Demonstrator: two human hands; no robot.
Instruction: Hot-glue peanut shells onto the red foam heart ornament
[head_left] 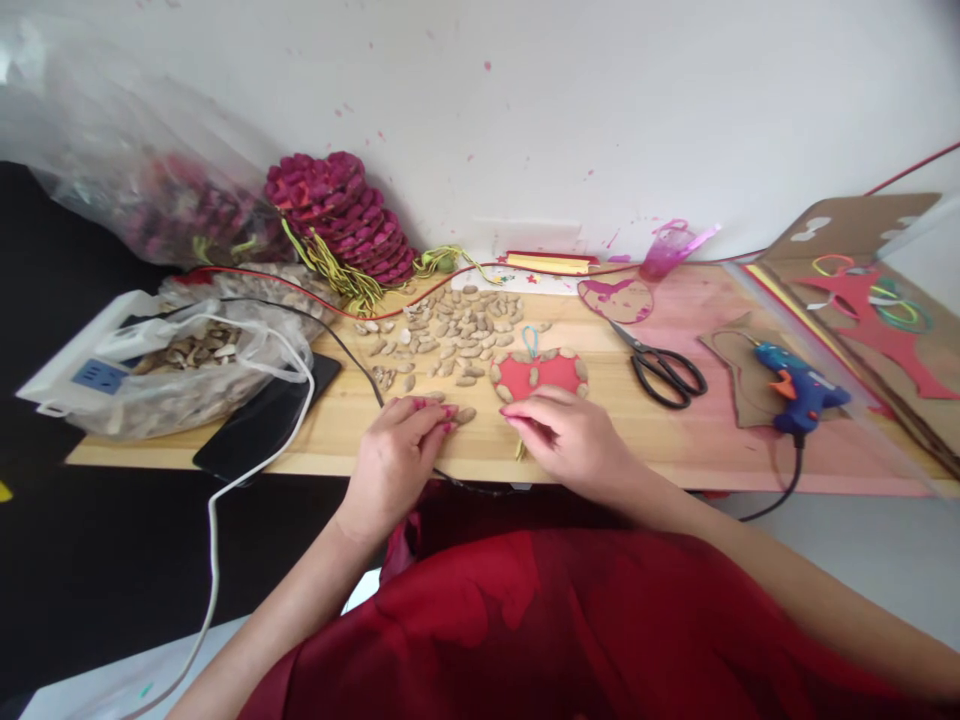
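Observation:
Thumb and fingers of my left hand are pinched together at a pale brown shell half, which looks like a peanut shell. Beside it my right hand is closed, thumb against forefinger, over the lower left part of a red heart-shaped piece. Whatever may be between those fingertips is hidden. Shells line the heart's rim, and a blue-green loop stands at its top. Yellow strands show below it, partly under my right hand. Many loose shells lie spread behind my hands.
On the right are black scissors, a blue glue gun on cardboard, and a pink cup. On the left are a bag of shells, a power strip, a phone and stacked magenta pieces. Cables cross the table.

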